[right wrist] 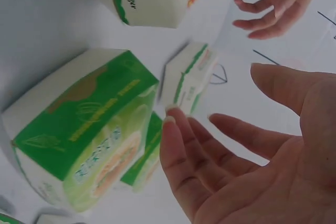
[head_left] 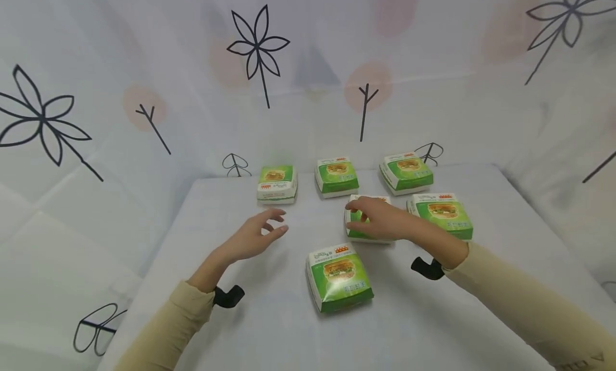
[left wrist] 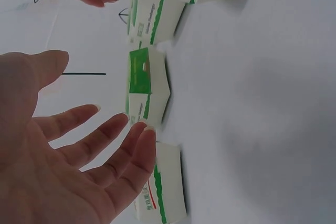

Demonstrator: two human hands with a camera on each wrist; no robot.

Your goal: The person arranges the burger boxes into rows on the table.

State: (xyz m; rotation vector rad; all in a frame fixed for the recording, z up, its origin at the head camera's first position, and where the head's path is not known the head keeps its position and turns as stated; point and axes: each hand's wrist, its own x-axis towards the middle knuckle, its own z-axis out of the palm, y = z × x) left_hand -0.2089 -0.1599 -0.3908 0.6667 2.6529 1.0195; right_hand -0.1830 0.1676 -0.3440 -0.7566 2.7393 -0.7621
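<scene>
Several green-and-white hamburger boxes lie on the white table. My left hand [head_left: 255,234] hovers with loosely bent fingers and nothing in its grasp, nearest the back-left box [head_left: 277,184]. Over the middle box [head_left: 356,236] hangs my right hand [head_left: 380,218], covering part of its lid; its fingers are relaxed and the palm is bare in the right wrist view. Closest to me, between the two forearms, sits the front box [head_left: 339,277], turned slightly. In the right wrist view a large box [right wrist: 84,129] stands beside the fingertips.
Along the back are also a back-middle box [head_left: 337,177] and a back-right box [head_left: 406,172]. Another box [head_left: 441,216] lies right of the middle one, partly behind my right wrist. White cloth [head_left: 308,114] with line-drawn plants rises behind the table [head_left: 269,328].
</scene>
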